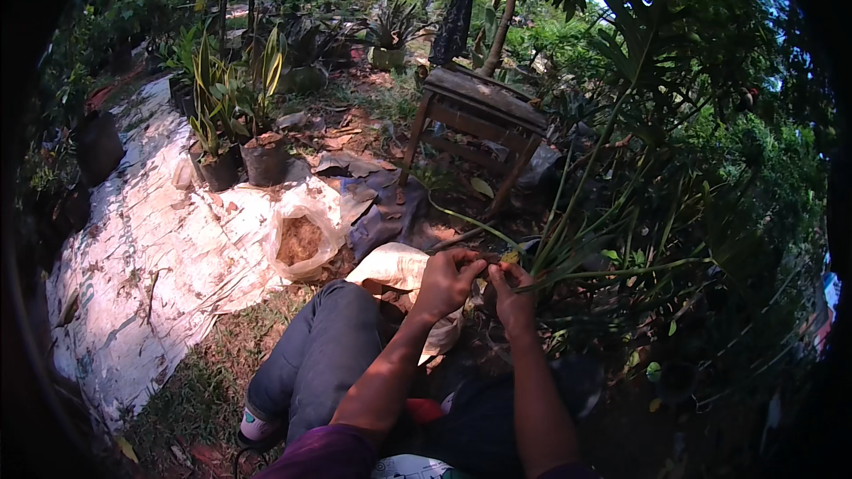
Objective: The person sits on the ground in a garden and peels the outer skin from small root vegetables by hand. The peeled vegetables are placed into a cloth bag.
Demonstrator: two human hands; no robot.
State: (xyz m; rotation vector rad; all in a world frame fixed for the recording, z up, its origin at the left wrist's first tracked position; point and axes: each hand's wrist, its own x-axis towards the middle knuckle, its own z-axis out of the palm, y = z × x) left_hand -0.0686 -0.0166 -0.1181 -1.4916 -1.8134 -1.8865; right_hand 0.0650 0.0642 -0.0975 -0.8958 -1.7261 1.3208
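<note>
My left hand (447, 283) and my right hand (512, 293) are close together at the base of a large long-stemmed leafy plant (559, 233). The fingers of both are pinched around something small and brownish, too small to name. A yellow leaf bit (510, 257) shows just above my right fingers. Below and left of the hands stands an open whitish woven sack (393, 265) with dark matter inside. Farther left, a clear plastic bag (283, 266) holds brown fibre (299, 241).
A worn wooden stool (486, 100) stands beyond the hands. Black potted plants (265, 163) sit on a white woven sheet (160, 246) at the left. Dense foliage (745, 199) fills the right side. My bent knee (336, 326) is beside the sack.
</note>
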